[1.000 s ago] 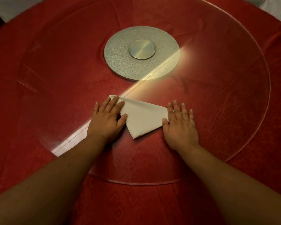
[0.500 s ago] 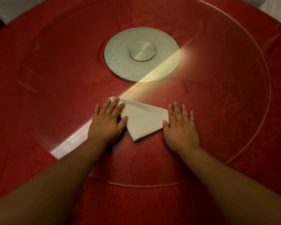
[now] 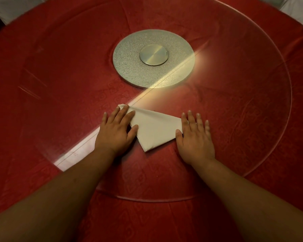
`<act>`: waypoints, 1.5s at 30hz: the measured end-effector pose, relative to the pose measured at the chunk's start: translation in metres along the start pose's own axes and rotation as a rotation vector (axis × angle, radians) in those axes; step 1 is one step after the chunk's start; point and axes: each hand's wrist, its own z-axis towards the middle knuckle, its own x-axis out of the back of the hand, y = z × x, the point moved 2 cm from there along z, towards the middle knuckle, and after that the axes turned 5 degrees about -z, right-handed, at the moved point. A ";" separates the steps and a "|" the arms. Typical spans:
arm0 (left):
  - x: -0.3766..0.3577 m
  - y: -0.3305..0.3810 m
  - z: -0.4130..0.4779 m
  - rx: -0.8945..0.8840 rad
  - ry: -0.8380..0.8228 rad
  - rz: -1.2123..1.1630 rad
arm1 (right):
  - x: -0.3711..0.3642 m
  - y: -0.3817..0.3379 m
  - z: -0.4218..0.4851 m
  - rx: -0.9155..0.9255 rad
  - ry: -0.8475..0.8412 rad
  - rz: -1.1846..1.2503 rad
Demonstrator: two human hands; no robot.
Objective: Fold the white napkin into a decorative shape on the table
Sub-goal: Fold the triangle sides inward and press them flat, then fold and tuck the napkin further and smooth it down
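Napkin [image 3: 155, 131] lies between flat hands, silver disc [image 3: 129, 67] beyond.

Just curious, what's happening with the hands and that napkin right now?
Left hand and right hand flat, pressing the napkin's ends. White napkin folded to a triangle on the glass turntable. Nothing in the way.

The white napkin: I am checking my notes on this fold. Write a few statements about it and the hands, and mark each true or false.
1. The white napkin lies folded into a roughly triangular shape. True.
2. The left hand lies flat, palm down, on the napkin's left end. True.
3. The right hand holds the napkin up in the air. False: it lies flat at the napkin's right corner.
4. The napkin rests on the silver disc. False: it lies on the glass turntable, nearer the person.
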 end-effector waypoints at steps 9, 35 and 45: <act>0.001 0.001 -0.002 -0.006 0.040 0.036 | 0.001 0.000 -0.001 -0.002 -0.007 -0.001; 0.072 0.024 -0.040 0.437 -0.562 -0.367 | 0.027 -0.064 -0.082 0.376 -0.012 0.093; 0.062 0.040 -0.093 0.667 -1.006 -0.822 | 0.023 -0.070 -0.120 0.554 -0.019 0.112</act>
